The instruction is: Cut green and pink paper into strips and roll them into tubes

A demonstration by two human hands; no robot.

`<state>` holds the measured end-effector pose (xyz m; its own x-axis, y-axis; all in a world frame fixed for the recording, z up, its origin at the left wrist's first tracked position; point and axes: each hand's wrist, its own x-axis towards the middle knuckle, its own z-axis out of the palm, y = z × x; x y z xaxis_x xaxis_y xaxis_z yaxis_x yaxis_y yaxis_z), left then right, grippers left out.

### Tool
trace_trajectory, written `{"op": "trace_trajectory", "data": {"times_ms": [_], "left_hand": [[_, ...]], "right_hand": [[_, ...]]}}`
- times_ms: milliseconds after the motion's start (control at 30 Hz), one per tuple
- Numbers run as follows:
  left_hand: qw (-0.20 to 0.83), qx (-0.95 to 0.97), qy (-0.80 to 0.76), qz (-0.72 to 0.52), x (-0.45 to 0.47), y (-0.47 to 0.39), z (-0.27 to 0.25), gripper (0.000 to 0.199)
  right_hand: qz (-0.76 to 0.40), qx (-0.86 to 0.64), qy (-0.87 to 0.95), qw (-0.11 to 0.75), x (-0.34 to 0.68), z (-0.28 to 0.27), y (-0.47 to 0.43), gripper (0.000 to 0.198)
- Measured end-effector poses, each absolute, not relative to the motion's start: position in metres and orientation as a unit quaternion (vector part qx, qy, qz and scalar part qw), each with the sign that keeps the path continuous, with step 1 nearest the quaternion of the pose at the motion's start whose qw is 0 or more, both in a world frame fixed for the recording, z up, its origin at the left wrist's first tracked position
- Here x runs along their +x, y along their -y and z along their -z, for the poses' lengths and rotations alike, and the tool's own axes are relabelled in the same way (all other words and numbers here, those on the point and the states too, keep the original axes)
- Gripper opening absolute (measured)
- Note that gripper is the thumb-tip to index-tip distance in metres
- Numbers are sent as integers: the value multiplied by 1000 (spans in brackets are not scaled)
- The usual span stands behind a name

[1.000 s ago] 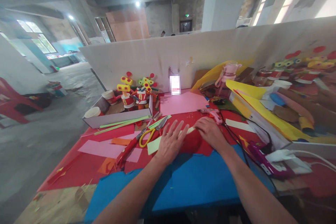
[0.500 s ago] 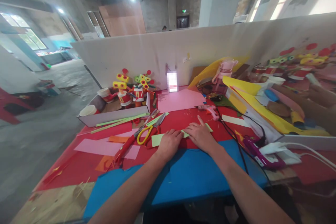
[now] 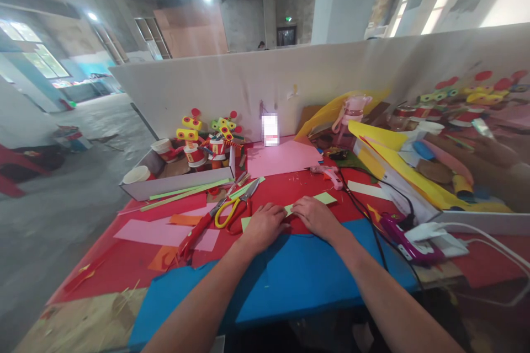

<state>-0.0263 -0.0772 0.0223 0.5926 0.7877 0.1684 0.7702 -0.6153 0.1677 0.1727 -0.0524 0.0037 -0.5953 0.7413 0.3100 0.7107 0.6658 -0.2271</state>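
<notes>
A light green paper strip [image 3: 325, 198] lies across the red sheet in front of me, and both hands are on it. My left hand [image 3: 265, 225] has its fingers curled over the left part of the strip, covering most of that end. On the right part, my right hand [image 3: 315, 217] grips the strip with bent fingers close together. A short piece of green shows between the two hands. Just left of my left hand lie scissors with yellow-and-red handles [image 3: 229, 217]. A larger red-handled tool [image 3: 195, 236] rests beside them; its kind is unclear.
Pink paper [image 3: 284, 157] lies at the back, near a pink glue gun [image 3: 329, 174] with a black cable. A white box [image 3: 194, 179] at left holds paper-cup robot figures [image 3: 192, 146]. To the right sit a purple power strip [image 3: 412, 242] and a box with yellow paper [image 3: 397, 165].
My right index finger, raised before, has come down to the strip. More of the strip's right end shows now, and less of its left end.
</notes>
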Motion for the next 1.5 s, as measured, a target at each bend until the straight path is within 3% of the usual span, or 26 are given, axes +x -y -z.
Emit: {"op": "trace_trajectory", "data": {"times_ms": [100, 233, 467, 800, 1000, 1300, 1500], "left_hand": [[64, 864, -483, -132, -45, 71, -38, 29], [-33, 756, -648, -86, -85, 61, -48, 19], [10, 698, -716, -11, -100, 66, -48, 29], [-43, 740, -668, -63, -110, 62, -52, 46], [-27, 746, -659, -90, -153, 45, -64, 42], [25, 771, -622, -135, -183, 44, -40, 31], [-15, 801, -586, -119, -186, 39, -43, 38]], "right_hand": [[-54, -386, 898, 202, 177, -2, 51, 24], [-70, -378, 895, 225, 176, 0, 51, 22], [-74, -368, 896, 239, 173, 6, 47, 21], [-71, -365, 894, 251, 173, 8, 47, 19], [-67, -364, 897, 243, 172, 7, 48, 21], [-60, -363, 899, 238, 166, 8, 50, 18], [-59, -361, 900, 239, 166, 9, 50, 20]]}}
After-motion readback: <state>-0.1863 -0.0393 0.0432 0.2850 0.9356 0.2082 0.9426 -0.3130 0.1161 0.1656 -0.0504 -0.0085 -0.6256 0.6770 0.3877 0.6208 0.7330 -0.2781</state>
